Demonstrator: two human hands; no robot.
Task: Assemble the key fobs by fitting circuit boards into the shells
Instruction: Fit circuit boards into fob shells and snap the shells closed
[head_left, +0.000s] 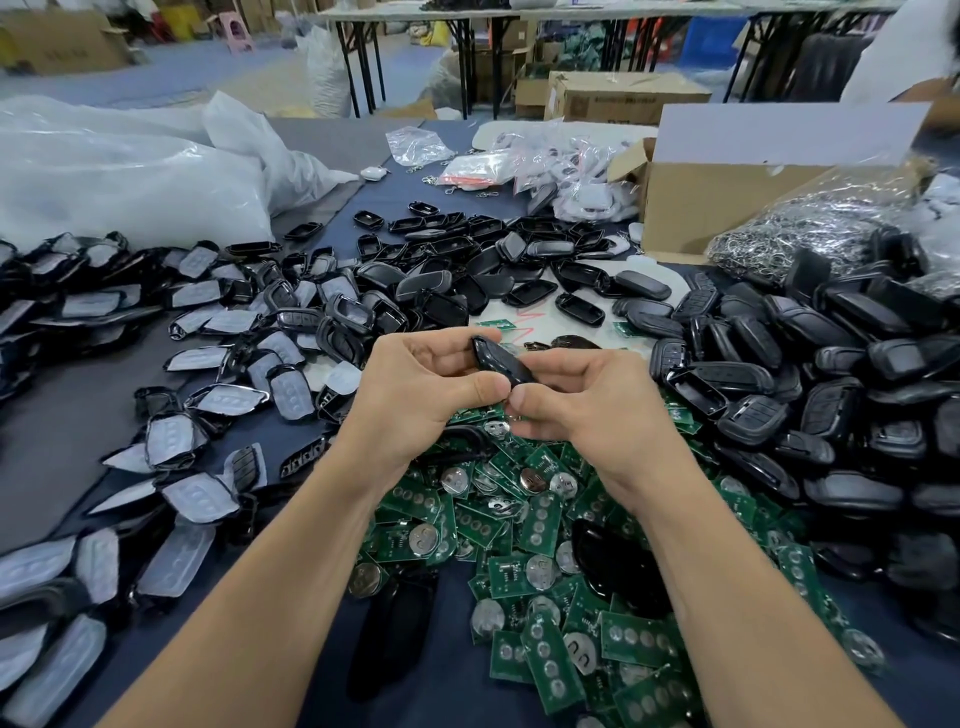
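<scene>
We judge the shell (501, 361) light, stiff and glossy, so likely slick under the thumbs. It is best taken by its long edges, not the face. The boards (540, 540) look thin and brittle and carry coin cells, so we would take one by its rim and press it in evenly, never bend it.

The shell is in mid-air at the centre, tilted, with its far end toward eleven o'clock. It sits just above the heap of boards that spreads toward six o'clock. Our left hand (421, 384) curls round it from nine o'clock, thumb on the near side and fingers behind the far end. Our right hand (587, 400) meets it from three o'clock, thumb and forefinger pinching the near end. Both hands are nearly closed around it, and the thumbs almost meet. We cannot tell whether a board sits inside, because the fingers hide the open side.

Spare shells (831, 395) are heaped at three o'clock, keypads (176, 441) at nine and a box (727, 208) at one.
</scene>
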